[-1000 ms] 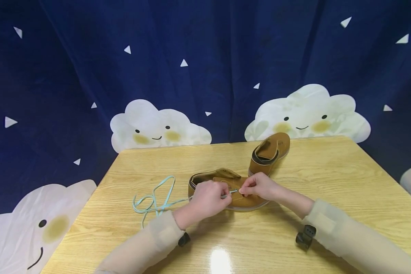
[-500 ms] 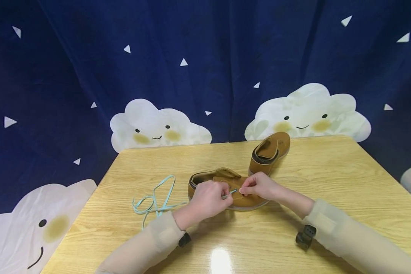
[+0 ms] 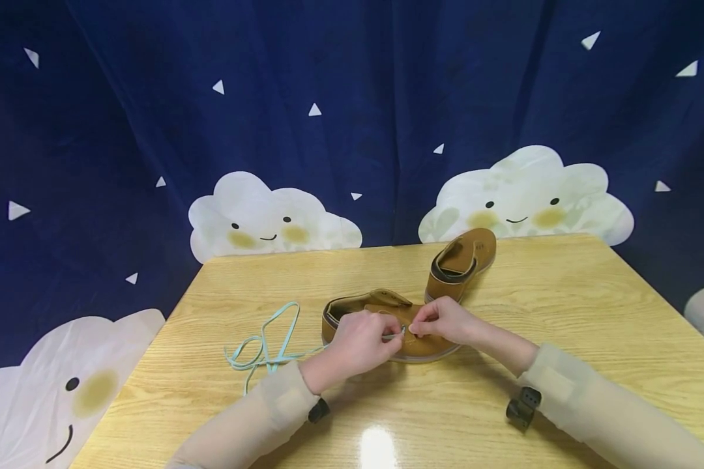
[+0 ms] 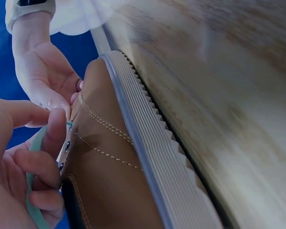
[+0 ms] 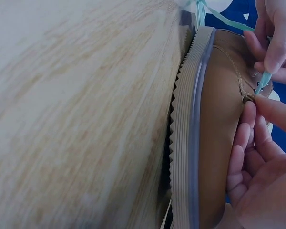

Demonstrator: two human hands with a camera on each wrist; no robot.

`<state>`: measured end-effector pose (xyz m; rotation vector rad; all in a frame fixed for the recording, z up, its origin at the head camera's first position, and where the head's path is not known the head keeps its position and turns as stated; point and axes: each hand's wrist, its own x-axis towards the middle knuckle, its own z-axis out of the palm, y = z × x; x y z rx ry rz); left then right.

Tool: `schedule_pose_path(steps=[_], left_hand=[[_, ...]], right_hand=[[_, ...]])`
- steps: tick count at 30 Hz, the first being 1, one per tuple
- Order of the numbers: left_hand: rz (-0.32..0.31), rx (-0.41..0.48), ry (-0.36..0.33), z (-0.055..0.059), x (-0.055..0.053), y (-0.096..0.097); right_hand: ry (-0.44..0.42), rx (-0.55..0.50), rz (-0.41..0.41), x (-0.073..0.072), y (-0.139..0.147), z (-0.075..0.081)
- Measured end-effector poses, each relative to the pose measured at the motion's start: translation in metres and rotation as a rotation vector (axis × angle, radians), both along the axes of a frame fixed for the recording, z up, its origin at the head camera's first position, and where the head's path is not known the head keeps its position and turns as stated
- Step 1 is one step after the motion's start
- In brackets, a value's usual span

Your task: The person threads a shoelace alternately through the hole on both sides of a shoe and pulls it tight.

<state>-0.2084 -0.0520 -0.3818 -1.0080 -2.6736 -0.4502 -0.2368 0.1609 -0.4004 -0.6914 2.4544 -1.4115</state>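
A brown leather shoe [image 3: 428, 350] lies on the table with its toe to the right and its near eyelet flap facing up. My left hand [image 3: 364, 340] pinches a mint-green shoelace [image 4: 30, 183] close to its tip, and the tip points at the front eyelet in the left wrist view. From the toe side, my right hand [image 3: 448, 320] pinches the flap edge beside that same eyelet with thumb and forefinger; its other fingers curl along the upper [image 5: 221, 124]. The long tail of the lace trails behind my left hand in loose loops.
A second brown shoe [image 3: 446, 286], without a lace, stands behind the first one, toe away. The wooden table [image 3: 457, 417] ends at a dark blue curtain [image 3: 381, 98] printed with clouds. A small black camera sits on each wrist.
My left hand has edged slightly right, bringing the lace tip closer to the right fingertips, and less of the tip shows. The right hand holds its place. The loose lace has shifted a little.
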Motion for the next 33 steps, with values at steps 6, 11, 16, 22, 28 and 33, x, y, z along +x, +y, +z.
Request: schedule_pose_path(steps=[6, 11, 16, 22, 28, 33], left_hand=[[0.034, -0.043, 0.06, -0.0026, -0.0031, 0.0035], [0.082, -0.091, 0.113, -0.0037, -0.005, 0.0071], [0.091, -0.067, 0.157, -0.0052, -0.0054, 0.0052], [0.084, -0.047, 0.193, -0.0067, -0.0066, 0.0039], [0.063, -0.02, 0.209, -0.008, -0.0075, 0.0026], [0.023, 0.0, 0.235, -0.0089, -0.0098, 0.002]], right_hand=[[0.006, 0.014, 0.004, -0.0019, 0.0015, -0.0016], [0.013, -0.003, 0.02, -0.0022, 0.0014, -0.0012], [0.026, -0.036, 0.046, 0.0002, 0.0009, -0.0004], [0.047, -0.043, 0.054, -0.0004, 0.0028, -0.0029], [0.025, -0.051, 0.06, 0.0003, 0.0028, -0.0031], [0.031, -0.05, 0.058, 0.0, 0.0029, -0.0019]])
